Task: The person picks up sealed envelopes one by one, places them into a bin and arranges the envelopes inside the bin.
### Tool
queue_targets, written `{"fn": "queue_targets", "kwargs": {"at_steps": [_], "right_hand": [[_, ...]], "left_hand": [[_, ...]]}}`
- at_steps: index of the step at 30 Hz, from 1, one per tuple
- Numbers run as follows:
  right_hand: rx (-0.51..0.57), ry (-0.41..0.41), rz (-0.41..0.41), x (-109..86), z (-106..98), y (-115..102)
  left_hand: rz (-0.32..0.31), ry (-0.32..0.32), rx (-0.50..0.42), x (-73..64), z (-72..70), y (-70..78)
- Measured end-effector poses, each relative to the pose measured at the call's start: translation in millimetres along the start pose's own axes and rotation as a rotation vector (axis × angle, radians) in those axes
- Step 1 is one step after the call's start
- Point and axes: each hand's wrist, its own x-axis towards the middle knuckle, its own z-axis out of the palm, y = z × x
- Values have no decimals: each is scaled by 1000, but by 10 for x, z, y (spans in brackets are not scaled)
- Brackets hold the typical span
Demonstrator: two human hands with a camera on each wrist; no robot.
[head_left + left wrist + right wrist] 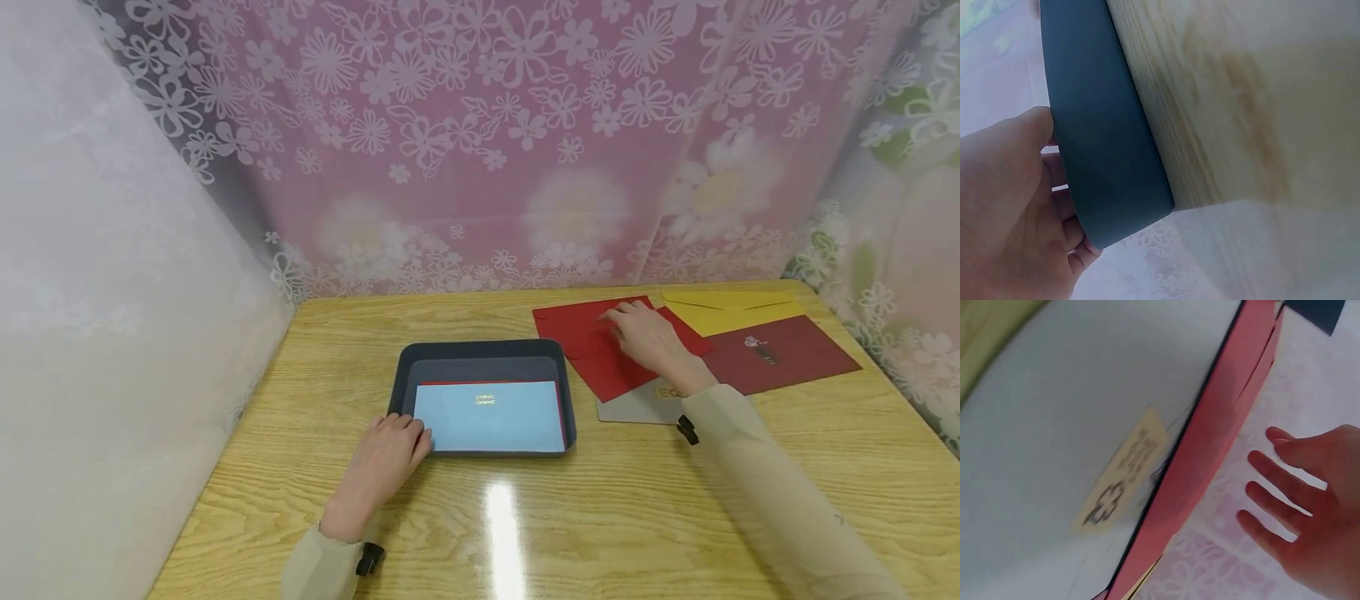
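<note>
A dark grey tray (480,350) holds a light blue envelope (487,425) with gold print, a red edge showing beneath it. My left hand (386,454) grips the tray's near left corner; in the left wrist view its thumb and curled fingers are at the rim of the dark wall (1100,125). To the right, my right hand (645,333) hovers over a red envelope (588,337), palm down. The right wrist view shows that hand (1316,500) with fingers spread and nothing held. Under the red envelope lies a pale grey envelope (630,408) with a gold label.
Right of these, a dark red envelope (802,354) and a yellow envelope (735,308) overlap on the wooden table (637,508). Another red piece (686,329) shows beside my right hand. Flowered curtains (450,167) hang behind the table and at its sides.
</note>
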Motion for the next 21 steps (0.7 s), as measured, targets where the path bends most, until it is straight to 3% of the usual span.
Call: {"fn": "queue_targets", "kwargs": {"at_steps": [7, 21], "right_hand": [[13, -144, 6, -62, 54, 186], [31, -149, 17, -117, -9, 271]], "left_hand": [[-8, -18, 4, -5, 2, 6], [2, 13, -6, 0, 5, -1]]}}
